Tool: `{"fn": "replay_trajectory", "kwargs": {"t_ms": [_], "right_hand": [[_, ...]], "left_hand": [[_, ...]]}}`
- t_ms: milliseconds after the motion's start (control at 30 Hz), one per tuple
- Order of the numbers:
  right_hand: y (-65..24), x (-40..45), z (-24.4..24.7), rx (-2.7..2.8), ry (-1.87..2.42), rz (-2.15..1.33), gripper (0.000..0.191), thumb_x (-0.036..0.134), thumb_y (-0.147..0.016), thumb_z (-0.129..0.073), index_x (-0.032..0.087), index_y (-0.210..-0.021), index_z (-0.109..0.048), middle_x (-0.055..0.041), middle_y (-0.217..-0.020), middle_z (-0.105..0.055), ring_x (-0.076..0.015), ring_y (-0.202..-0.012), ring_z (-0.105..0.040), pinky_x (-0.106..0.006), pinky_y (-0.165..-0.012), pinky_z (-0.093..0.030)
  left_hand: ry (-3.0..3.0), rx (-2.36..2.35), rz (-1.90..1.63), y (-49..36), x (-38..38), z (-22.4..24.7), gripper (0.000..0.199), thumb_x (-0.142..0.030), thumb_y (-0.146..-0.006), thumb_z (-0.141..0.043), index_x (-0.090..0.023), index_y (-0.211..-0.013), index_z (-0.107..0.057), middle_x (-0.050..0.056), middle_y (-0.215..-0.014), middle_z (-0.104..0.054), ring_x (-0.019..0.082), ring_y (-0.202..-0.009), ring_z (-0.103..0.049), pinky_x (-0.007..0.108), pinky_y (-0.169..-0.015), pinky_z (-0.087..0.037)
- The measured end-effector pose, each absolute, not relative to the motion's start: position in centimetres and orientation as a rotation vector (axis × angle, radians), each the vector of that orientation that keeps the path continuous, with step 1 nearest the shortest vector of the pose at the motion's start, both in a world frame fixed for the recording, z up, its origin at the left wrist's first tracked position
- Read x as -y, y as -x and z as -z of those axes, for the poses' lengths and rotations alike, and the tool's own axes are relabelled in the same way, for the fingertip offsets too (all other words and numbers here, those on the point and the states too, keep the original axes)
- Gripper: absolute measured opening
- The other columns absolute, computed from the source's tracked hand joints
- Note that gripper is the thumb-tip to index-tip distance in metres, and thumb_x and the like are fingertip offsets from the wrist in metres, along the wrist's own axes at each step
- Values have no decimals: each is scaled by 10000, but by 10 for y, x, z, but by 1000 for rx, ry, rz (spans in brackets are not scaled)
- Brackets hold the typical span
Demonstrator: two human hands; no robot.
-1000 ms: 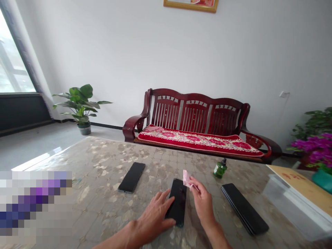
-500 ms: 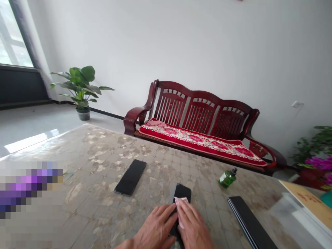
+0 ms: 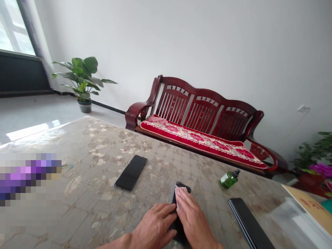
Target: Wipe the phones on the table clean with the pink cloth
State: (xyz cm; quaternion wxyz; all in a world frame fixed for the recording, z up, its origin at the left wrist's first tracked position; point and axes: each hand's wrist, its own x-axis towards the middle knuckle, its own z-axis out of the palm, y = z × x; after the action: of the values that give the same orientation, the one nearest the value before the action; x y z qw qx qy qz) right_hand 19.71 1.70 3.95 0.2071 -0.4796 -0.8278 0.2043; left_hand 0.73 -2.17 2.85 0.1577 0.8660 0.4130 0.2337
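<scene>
A black phone (image 3: 178,226) lies on the patterned table (image 3: 98,207) at the lower middle, partly hidden by both hands. My right hand (image 3: 194,218) presses a pinkish-white cloth (image 3: 181,189) onto the upper part of its screen, fingers together. My left hand (image 3: 157,224) rests along the phone's left edge, fingertips touching it and steadying it. Another black phone (image 3: 131,173) lies to the left. On the right are a green spray bottle (image 3: 229,179) and a dark stack of flat devices (image 3: 250,223).
A yellowish box (image 3: 308,204) and clear plastic lie at the table's right side. Something purple and pixelated (image 3: 28,173) is at the left. Beyond the table stand a red wooden bench (image 3: 202,107) and a potted plant (image 3: 84,105).
My right hand has slid the cloth up the phone towards its far end. My left hand stays at the phone's left edge. The view has shifted and tilted slightly.
</scene>
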Motion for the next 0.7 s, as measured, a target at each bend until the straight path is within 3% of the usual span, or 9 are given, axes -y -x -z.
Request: {"fn": "replay_trajectory", "kwargs": {"t_ms": [167,267,400,567,700], "right_hand": [[-207,-26,-50,1852,1416,-664,384,381,-940,-403,221,-1134,-693,-84,-1227,-658,-226,-1171,-581,-358,-1032,-434],[-212,-46,-48,1753,1549,-568,333,336,-833,-493,191,-1034,-715,-98,-1064,-707,-230,-948,-660,-335,-879,-505],[-210,-61,-47,1888,1661,-534,370,261,-746,-564,225,-1096,-679,-52,-1009,-693,-171,-723,-635,-277,-689,-481],[-205,-61,-54,1996,1723,-552,105,195,-710,-568,232,-741,-661,19,-675,-629,-154,-654,-573,-244,-600,-375],[-208,-58,-63,1778,1538,-868,87,292,-733,-577,210,-709,-561,14,-682,-618,-163,-656,-577,-249,-594,-398]], "left_hand": [[-2395,-1193,-796,-6,20,-32,207,-155,-873,-582,-234,-1043,-671,33,-1167,-673,208,-1070,-633,343,-978,-479],[-2341,-1211,-870,-5,20,-28,216,-129,-877,-536,-237,-1003,-675,27,-1109,-686,190,-1018,-650,321,-943,-495],[-2301,-1208,-899,-4,20,-24,248,-115,-867,-492,-238,-985,-672,29,-1102,-684,185,-1010,-648,305,-928,-497],[-2184,-1198,-914,-3,17,-25,292,-104,-837,-474,-240,-1014,-662,29,-1113,-674,180,-1030,-633,284,-938,-480],[-1944,-1221,-1022,-2,13,-20,402,-104,-807,-490,-245,-1166,-602,27,-1117,-663,171,-998,-629,271,-896,-495]]}}
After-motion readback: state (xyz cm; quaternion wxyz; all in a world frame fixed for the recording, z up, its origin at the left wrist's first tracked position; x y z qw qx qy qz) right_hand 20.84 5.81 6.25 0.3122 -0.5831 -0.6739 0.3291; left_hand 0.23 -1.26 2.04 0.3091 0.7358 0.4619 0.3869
